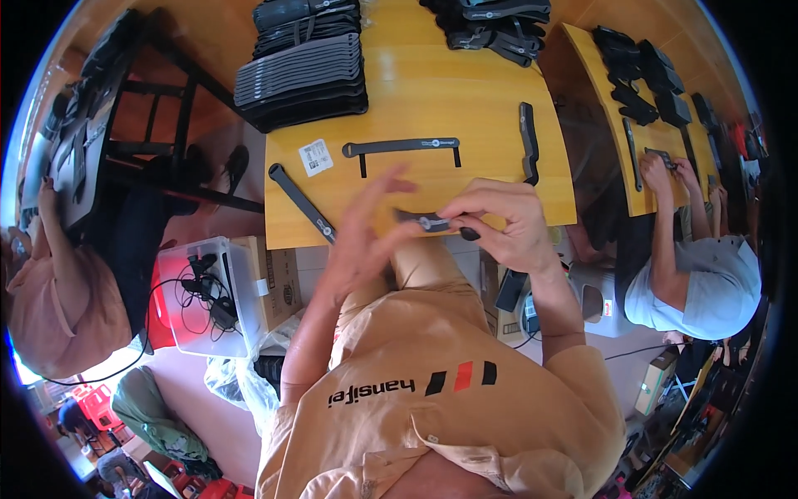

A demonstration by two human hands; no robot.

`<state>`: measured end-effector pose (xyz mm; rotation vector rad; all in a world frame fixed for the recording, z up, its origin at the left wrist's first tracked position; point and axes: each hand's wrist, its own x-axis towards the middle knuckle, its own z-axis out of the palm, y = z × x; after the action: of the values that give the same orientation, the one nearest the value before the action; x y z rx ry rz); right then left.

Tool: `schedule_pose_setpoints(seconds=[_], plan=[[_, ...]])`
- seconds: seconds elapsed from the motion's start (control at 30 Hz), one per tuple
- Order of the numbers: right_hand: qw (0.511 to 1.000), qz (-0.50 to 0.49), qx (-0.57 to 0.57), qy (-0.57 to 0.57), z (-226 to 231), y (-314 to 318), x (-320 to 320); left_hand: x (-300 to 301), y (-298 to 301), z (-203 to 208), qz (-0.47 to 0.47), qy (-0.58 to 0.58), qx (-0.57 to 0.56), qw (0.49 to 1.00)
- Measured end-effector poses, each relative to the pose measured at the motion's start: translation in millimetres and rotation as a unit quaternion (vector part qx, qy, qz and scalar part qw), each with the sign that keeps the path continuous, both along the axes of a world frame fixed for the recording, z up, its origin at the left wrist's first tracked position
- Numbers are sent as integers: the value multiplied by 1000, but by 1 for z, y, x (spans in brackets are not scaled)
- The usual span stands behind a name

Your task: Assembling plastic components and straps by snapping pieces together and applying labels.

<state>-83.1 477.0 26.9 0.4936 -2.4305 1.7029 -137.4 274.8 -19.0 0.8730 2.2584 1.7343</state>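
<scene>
My right hand (503, 220) pinches a short, dark grey strap (428, 222) with a pale printed mark, above the near edge of the yellow table (482, 100). A dark rounded end of it shows under my fingers. My left hand (357, 233), partly smeared by motion, has its fingers spread beside the strap's left end; it seems to hold nothing. On the table, another grey strap (403, 145) lies crosswise with two short black strips under it. A third strap (303, 202) slants at the left, partly behind my left hand. One more strap (529, 141) lies along the right edge.
Stacked dark straps (303, 75) stand at the back left, with bundles (499, 33) at the back right. A white printed label (316, 156) lies on the table. A clear plastic bin (204, 308) with cables stands lower left. People work at tables on both sides.
</scene>
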Motion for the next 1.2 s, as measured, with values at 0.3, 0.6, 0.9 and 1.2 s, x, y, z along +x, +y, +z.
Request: schedule_pose_setpoints(seconds=[0.3, 0.6, 0.9, 1.2], plan=[[951, -144, -135, -236, -69, 30, -2, -19, -39, -28, -100, -248, -62, 961], [907, -234, -191, -292, -120, 30, -30, -51, -40, -72, 87, -279, -56, 955], [900, -290, -197, -257, -140, 37, -52, -83, -23, -86, 159, -330, 43, 929], [919, -308, -131, -211, -159, 44, -73, -93, -18, -101, 181, -273, 20, 945]])
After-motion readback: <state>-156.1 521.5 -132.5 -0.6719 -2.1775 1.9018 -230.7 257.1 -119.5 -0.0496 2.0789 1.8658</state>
